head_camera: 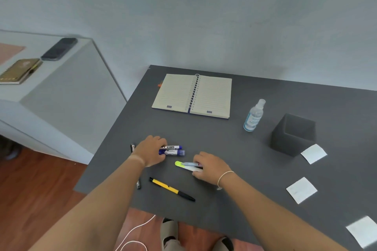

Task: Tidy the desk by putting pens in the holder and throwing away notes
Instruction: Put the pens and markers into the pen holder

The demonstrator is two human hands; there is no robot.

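Dark grey desk [234, 159], yellow-and-black pen [171, 189], blue-capped markers [173, 150], white notes [301, 190], cream lined notebook [192, 96]

"AIG" on both open notebook [192, 96] pages, bottom corners

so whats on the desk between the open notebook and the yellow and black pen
In the head view, both hands sit there: the left hand on two blue-capped markers, the right hand on highlighters. Beyond them, up to the notebook, the desk is bare.

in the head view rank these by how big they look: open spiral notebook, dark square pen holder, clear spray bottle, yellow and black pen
1. Open spiral notebook
2. Dark square pen holder
3. Yellow and black pen and clear spray bottle: similar, the pen longer but thinner and nearer the camera, so unranked.
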